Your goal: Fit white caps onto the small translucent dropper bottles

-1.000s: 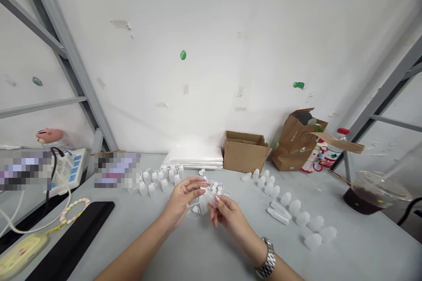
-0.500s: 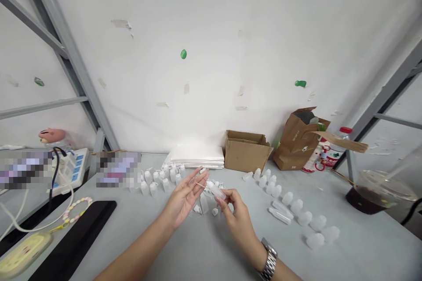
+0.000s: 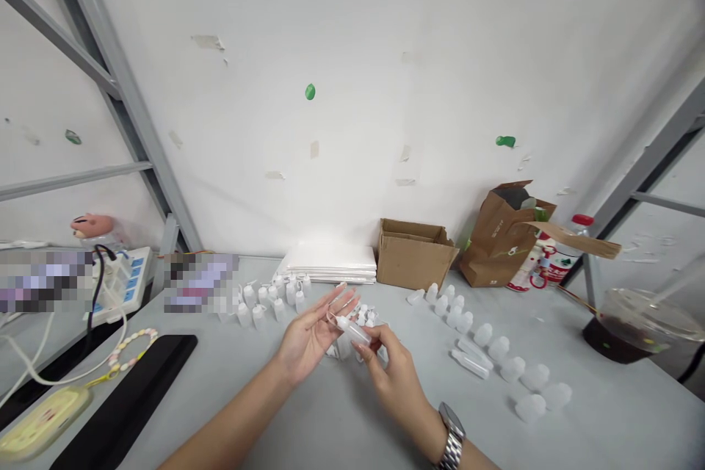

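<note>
My right hand (image 3: 393, 367), with a watch at the wrist, pinches a small translucent bottle (image 3: 354, 330) by its base, its white tip pointing up and left. Beside that tip, my left hand (image 3: 311, 338) is held palm up with its fingers spread. Small white caps (image 3: 368, 313) lie in a pile behind the hands. Several capped bottles (image 3: 258, 316) stand left of the pile. On the right, several bottles without caps (image 3: 512, 368) stand in rows, and two more (image 3: 470, 363) lie on their sides.
White sheets (image 3: 330, 263) are stacked by the wall next to a cardboard box (image 3: 414, 255). A paper bag (image 3: 493, 242) and a cup of dark drink (image 3: 622, 330) are at the right. A black strip (image 3: 132, 396), power strip (image 3: 132, 279) and cables occupy the left.
The bottle in my right hand has moved slightly down and left, closer to my left palm. The view has shifted a little.
</note>
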The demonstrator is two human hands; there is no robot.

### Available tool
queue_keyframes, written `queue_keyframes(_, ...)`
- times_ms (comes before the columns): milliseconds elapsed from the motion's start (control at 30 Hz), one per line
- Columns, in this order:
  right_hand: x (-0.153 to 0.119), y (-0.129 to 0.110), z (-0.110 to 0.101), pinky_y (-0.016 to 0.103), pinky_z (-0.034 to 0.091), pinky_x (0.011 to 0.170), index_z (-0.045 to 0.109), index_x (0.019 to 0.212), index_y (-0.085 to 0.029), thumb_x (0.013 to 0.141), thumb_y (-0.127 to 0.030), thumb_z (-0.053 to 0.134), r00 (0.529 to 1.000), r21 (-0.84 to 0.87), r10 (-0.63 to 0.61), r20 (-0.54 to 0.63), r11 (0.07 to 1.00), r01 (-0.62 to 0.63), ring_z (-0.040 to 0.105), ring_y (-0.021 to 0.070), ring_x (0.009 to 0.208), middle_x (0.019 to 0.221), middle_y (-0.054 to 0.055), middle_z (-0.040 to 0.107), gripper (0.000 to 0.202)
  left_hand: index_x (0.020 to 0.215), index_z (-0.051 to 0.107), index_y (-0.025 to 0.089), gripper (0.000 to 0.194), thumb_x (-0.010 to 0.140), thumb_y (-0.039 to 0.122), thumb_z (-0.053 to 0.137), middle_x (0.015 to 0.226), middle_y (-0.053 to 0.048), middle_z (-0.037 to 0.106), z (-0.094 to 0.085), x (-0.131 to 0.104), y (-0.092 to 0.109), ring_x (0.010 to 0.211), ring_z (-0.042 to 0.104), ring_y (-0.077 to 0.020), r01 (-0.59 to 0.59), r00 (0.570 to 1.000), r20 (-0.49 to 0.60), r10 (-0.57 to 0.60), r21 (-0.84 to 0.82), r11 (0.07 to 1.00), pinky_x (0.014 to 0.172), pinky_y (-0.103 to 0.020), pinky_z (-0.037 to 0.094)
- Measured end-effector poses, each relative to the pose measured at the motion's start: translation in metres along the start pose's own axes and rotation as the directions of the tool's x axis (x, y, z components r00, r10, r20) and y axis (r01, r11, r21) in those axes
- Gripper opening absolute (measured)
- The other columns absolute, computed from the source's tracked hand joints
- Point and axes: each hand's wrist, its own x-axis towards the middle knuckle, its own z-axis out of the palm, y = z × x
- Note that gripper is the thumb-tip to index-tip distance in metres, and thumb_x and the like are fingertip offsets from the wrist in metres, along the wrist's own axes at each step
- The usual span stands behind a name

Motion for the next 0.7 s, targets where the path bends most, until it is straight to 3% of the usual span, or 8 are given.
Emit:
queue_keyframes(233, 0.0003, -0.0008, 0.0007, 0.029, 0.042, 0.067, 0.055, 0.088, -0.019, 0.086, -0.035, 0.047, 1.000, -0.011, 0.000, -0.008, 1.000, 0.000, 0.054, 0.0182, 0.070, 0.074, 0.003, 0.058, 0.018, 0.114, 0.056, 0.011, 0.033, 0.086, 0.014, 0.040, 0.122, -0.012, 0.057, 0.0004, -0.0006, -0.0020, 0.122, 0.042, -0.0251, 0.008, 1.000, -0.015, -0.009, -0.016, 1.000, 0.105, -0.043, 0.026)
queue_keyframes(700, 0.0007, -0.0037, -0.0010, 0.030, 0.042, 0.068, 0.053, 0.085, -0.019, 0.087, -0.034, 0.044, 0.999, -0.079, 0.012, 0.037, 0.997, -0.009, 0.053, 0.0188, 0.072, 0.075, 0.003, 0.059, 0.017, 0.114, 0.056, 0.015, 0.033, 0.086, 0.016, 0.040, 0.125, -0.010, 0.055, -0.0056, 0.0016, -0.0027, 0.121, 0.043, -0.0248, 0.029, 1.000, 0.010, -0.030, 0.035, 0.999, 0.102, -0.042, 0.028)
